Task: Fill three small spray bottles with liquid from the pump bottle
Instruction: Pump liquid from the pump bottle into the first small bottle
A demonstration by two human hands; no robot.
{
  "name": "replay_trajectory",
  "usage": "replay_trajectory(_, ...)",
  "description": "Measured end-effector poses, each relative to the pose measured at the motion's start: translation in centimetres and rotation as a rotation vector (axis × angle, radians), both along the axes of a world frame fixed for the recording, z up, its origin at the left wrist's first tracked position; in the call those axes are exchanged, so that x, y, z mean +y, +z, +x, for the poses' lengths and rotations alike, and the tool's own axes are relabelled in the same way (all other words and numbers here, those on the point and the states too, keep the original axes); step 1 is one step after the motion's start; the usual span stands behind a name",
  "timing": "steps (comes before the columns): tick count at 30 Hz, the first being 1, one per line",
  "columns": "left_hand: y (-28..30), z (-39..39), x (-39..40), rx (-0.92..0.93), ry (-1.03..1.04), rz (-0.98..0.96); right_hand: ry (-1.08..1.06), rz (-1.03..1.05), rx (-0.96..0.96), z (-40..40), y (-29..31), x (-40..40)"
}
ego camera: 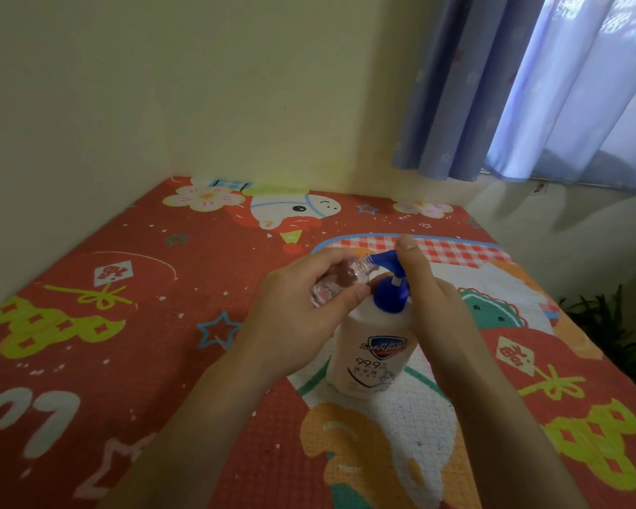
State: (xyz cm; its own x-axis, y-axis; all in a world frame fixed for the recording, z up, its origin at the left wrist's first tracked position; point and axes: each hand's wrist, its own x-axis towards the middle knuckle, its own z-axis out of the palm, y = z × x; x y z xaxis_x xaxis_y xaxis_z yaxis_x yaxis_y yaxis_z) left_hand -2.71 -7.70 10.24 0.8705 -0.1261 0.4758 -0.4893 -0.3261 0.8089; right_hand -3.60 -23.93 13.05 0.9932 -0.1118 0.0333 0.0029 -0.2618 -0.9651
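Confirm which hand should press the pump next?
Right. The right hand already rests on the blue pump head of the white pump bottle; the left hand holds the small clear spray bottle at the nozzle.

Both hands [302, 306] and forearms are bare, with no sleeves or jewellery.

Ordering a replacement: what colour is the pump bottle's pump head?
Blue pump head, clearest in the head view.
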Motion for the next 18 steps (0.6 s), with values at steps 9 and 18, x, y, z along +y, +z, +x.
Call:
replay_trajectory(9,-0.1,0.09,0.0,0.006,-0.004,0.01,0.012,0.056,0.035,0.33,-0.25,-0.48)
replay_trajectory(18,-0.65,0.45,0.2,0.056,-0.008,0.026,0.024,0.008,0.026,0.37,-0.2,-0.83)
